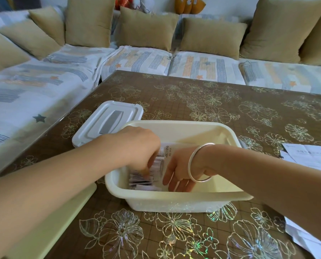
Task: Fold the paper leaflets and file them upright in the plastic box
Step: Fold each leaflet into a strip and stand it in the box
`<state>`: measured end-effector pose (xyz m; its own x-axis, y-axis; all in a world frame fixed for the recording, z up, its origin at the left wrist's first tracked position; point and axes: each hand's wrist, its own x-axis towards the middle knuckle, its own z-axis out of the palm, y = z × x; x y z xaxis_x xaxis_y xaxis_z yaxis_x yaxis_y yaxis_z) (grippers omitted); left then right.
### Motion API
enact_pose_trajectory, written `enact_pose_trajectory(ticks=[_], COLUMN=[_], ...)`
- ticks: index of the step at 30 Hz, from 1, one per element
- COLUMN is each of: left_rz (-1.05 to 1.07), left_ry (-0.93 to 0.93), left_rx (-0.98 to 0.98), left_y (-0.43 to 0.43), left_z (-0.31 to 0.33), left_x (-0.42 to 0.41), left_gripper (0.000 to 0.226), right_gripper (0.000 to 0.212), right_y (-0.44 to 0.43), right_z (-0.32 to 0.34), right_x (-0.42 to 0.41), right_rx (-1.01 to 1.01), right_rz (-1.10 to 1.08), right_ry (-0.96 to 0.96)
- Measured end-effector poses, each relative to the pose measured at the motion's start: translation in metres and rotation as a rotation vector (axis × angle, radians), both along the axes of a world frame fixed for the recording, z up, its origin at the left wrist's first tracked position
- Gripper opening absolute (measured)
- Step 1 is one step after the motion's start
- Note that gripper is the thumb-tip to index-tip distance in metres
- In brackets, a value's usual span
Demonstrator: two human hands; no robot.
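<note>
A cream plastic box (174, 201) stands on the table in front of me. Several folded paper leaflets (146, 177) stand upright in its left part. A larger white leaflet with printed text (168, 151) stands behind them. My left hand (139, 146) reaches into the box from the left, its fingers curled down among the leaflets. My right hand (180, 169), with a silver bangle on the wrist, is inside the box beside the leaflets, fingers straight and pointing down, touching the row's right side.
The box's white lid (107, 122) lies on the table behind and left of the box. Unfolded paper sheets lie at the right edge (309, 156) and the lower right corner (305, 238). A cream flat panel (62, 217) sits at the near left. A sofa with cushions lies beyond.
</note>
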<state>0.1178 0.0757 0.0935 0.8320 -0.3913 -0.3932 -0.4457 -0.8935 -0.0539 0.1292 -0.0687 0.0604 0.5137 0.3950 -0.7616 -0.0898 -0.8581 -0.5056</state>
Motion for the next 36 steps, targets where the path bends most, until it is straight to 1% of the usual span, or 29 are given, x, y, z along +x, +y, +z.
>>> enact_pose_trajectory(ticks=[2, 4, 6, 10, 12, 14, 15, 17, 19, 21, 23, 25, 27, 28, 29, 30, 31, 32, 33, 34, 36], left_rz=[0.005, 0.007, 0.016, 0.037, 0.052, 0.068, 0.077, 0.077, 0.088, 0.106, 0.113, 0.069, 0.006, -0.019, -0.038, -0.054, -0.078, -0.103, -0.121, -0.134, -0.127], left_ry=[-0.005, -0.024, -0.055, -0.087, -0.111, -0.146, -0.167, -0.213, -0.279, -0.456, -0.662, -0.744, -0.774, -0.781, -0.776, -0.758, -0.74, -0.73, -0.72, -0.709, -0.662], left_rx=[-0.024, -0.052, -0.082, -0.12, -0.151, -0.206, -0.243, -0.339, -0.448, -0.527, -0.611, -0.728, -0.818, -0.853, -0.881, -0.894, -0.897, -0.883, -0.86, -0.838, -0.828], left_y=[0.003, 0.004, 0.005, 0.002, -0.001, -0.006, -0.009, -0.023, -0.043, -0.068, -0.094, -0.124, -0.151, -0.163, -0.172, -0.177, -0.185, -0.194, -0.199, -0.204, -0.21], left_z=[0.004, 0.008, 0.012, 0.017, 0.019, 0.024, 0.027, 0.034, 0.036, 0.031, 0.022, 0.011, -0.003, -0.011, -0.019, -0.028, -0.037, -0.045, -0.053, -0.06, -0.075], left_x=[0.0, -0.001, -0.003, -0.009, -0.012, -0.017, -0.02, -0.028, -0.036, -0.044, -0.052, -0.064, -0.078, -0.086, -0.092, -0.097, -0.104, -0.112, -0.119, -0.124, -0.135], left_gripper=[0.018, 0.014, 0.01, 0.007, 0.005, 0.006, 0.008, 0.012, 0.013, 0.015, 0.017, 0.015, 0.009, 0.007, 0.007, 0.009, 0.011, 0.013, 0.014, 0.013, 0.012], right_gripper=[0.037, 0.039, 0.036, 0.036, 0.034, 0.029, 0.028, 0.025, 0.023, 0.025, 0.028, 0.028, 0.019, 0.013, 0.028, 0.048, 0.061, 0.066, 0.064, 0.057, 0.038], right_y=[-0.002, -0.002, 0.001, 0.003, -0.001, -0.011, -0.017, -0.041, -0.07, -0.101, -0.134, -0.17, -0.209, -0.227, -0.239, -0.247, -0.254, -0.259, -0.259, -0.26, -0.261], right_z=[-0.001, -0.001, -0.001, 0.008, 0.016, 0.027, 0.032, 0.044, 0.05, 0.048, 0.037, 0.015, -0.012, -0.027, -0.039, -0.051, -0.061, -0.069, -0.074, -0.08, -0.086], right_x=[-0.002, -0.005, -0.008, -0.012, -0.015, -0.018, -0.019, -0.027, -0.039, -0.058, -0.075, -0.091, -0.104, -0.113, -0.121, -0.124, -0.131, -0.137, -0.141, -0.144, -0.15], right_rx=[-0.001, 0.044, 0.081, 0.082, 0.042, 0.005, 0.039, 0.206, 0.369, 0.474, 0.502, 0.386, 0.114, -0.071, -0.265, -0.402, -0.487, -0.509, -0.497, -0.45, -0.37], right_rz=[0.002, -0.023, -0.052, -0.044, -0.005, -0.02, -0.076, -0.234, -0.35, -0.446, -0.572, -0.671, -0.663, -0.602, -0.511, -0.414, -0.347, -0.305, -0.289, -0.289, -0.307], right_ry=[0.02, 0.075, 0.104, 0.049, -0.018, -0.124, -0.165, -0.281, -0.512, -0.794, -1.01, -1.181, -1.279, -1.254, -1.161, -1.05, -0.969, -0.945, -0.964, -1.05, -1.237])
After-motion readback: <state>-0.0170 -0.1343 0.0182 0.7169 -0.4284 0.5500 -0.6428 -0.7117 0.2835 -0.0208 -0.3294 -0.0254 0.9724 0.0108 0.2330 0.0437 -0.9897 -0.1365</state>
